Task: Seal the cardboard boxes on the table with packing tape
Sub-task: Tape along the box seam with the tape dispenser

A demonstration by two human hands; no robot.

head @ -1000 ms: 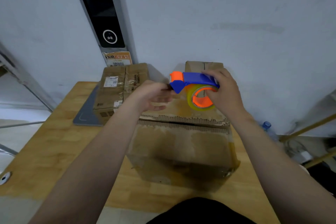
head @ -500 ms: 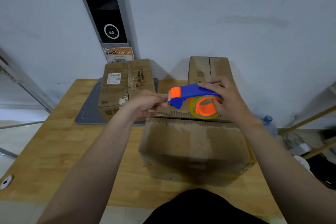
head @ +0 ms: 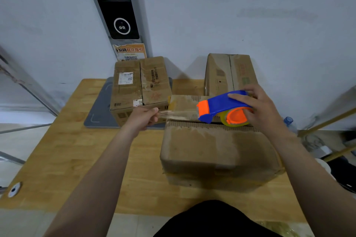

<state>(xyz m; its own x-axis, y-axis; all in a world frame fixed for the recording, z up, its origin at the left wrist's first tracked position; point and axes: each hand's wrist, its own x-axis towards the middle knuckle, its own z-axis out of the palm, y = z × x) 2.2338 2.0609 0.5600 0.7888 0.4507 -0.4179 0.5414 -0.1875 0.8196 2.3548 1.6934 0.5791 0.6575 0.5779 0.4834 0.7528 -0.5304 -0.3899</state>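
A large worn cardboard box (head: 215, 152) stands on the wooden table (head: 77, 159) in front of me, its top flaps meeting at a seam. My right hand (head: 262, 109) grips a blue and orange tape dispenser (head: 221, 108) resting over that seam. My left hand (head: 143, 118) pinches the free end of a clear strip of tape (head: 177, 114) stretched leftward from the dispenser, past the box's left edge. Two more boxes stand behind: a labelled box (head: 138, 86) at the back left and a tall box (head: 229, 73) at the back right.
The labelled box sits on a grey mat (head: 100, 109). A dark panel with a round sensor (head: 121, 26) and an orange notice (head: 130, 52) hang on the wall behind. A blue-capped bottle (head: 288, 121) and clutter lie off the table's right edge.
My left hand has drawn away to the left of the dispenser, pulling out a length of clear tape. The view has shifted so that the large box sits further right.
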